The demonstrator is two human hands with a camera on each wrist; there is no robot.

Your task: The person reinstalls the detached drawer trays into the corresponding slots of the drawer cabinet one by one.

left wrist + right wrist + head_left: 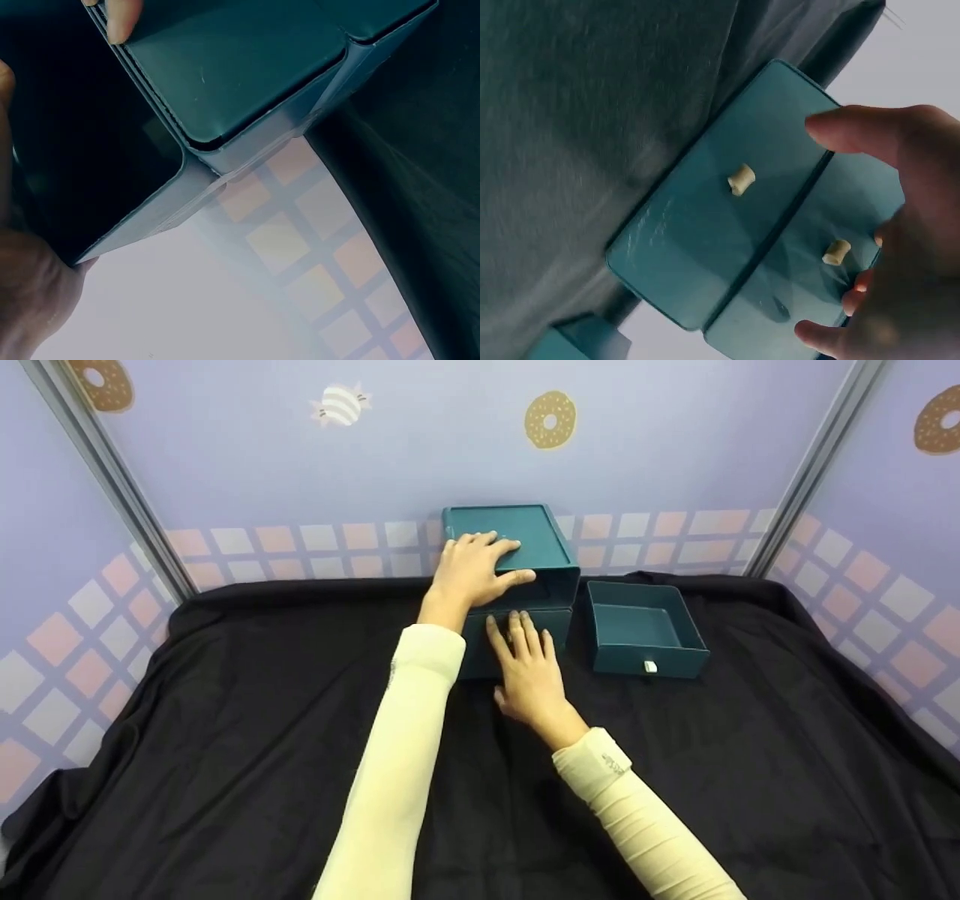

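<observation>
1. The teal cabinet (546, 547) stands upright near the back wall (450, 442), its top slot (551, 585) open at the front and two drawer fronts below it, an upper one (784, 292) and a lower one (682, 240), each with a cream knob
2. The left hand (472, 570) lies spread on the cabinet's top, thumb reaching past the front edge; this probably steadies the box against a push or pull from the front
3. The right hand (531, 675) holds its fingers straight, tips at the upper front's top edge, thumb apart; no pinch on a knob shows, and whether the tips hook the edge I cannot tell
4. A loose drawer (621, 658) sits just right of the cabinet on black cloth (262, 720), knob facing the person, perhaps so placed to leave the front free and stay within reach
</observation>
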